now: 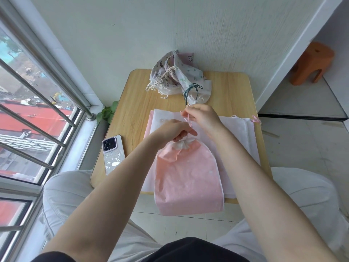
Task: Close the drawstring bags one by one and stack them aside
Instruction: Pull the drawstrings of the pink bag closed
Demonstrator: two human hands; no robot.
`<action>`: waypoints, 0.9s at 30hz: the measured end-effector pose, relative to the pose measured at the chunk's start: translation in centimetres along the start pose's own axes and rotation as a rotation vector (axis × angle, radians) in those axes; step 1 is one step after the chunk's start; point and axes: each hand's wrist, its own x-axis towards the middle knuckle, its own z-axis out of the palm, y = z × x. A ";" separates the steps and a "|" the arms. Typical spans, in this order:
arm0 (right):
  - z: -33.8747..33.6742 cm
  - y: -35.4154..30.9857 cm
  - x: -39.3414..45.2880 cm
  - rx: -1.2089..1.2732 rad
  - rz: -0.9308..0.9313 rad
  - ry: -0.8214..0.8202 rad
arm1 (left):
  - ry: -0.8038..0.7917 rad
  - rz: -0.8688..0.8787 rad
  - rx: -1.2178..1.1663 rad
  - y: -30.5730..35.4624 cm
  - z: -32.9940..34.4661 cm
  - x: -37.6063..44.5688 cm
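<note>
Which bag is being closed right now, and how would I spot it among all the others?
Start at the small light wooden table against the white wall. At its near edge, over a stack of flat white bags, hangs the frosted pink plastic drawstring bag; the left hand grips its gathered neck while the right hand pulls its pink cord. Only this bag is pink and lifted.

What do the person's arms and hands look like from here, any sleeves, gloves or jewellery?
Both forearms are bare up to the frame's lower edge, with no sleeve on them. The left hand and right hand wear no gloves, and no rings, watch or bracelet show. A dark top appears at the bottom edge, and light grey trousers cover the knees.
</note>
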 end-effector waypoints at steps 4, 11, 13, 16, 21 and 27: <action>0.6 -0.5 -0.7 -0.212 -0.045 -0.012 | -0.014 0.051 0.066 0.1 0.3 -0.1; -1.5 -0.1 -1.3 -0.592 0.094 -0.066 | 0.131 0.029 -0.051 -1.1 -1.1 1.1; -2.0 -0.6 -1.7 -0.557 0.114 -0.110 | 0.178 0.016 -0.076 -1.2 -1.2 1.3; -2.2 -1.6 -2.6 -0.491 0.122 -0.178 | 0.197 -0.009 -0.160 -1.3 -1.3 1.5; -1.4 -1.2 -2.8 -0.402 0.161 -0.208 | 0.153 -0.048 -0.243 -1.4 -1.5 1.1; -0.6 -0.5 -2.7 -0.442 0.152 -0.168 | 0.064 -0.049 -0.275 -1.6 -1.8 0.9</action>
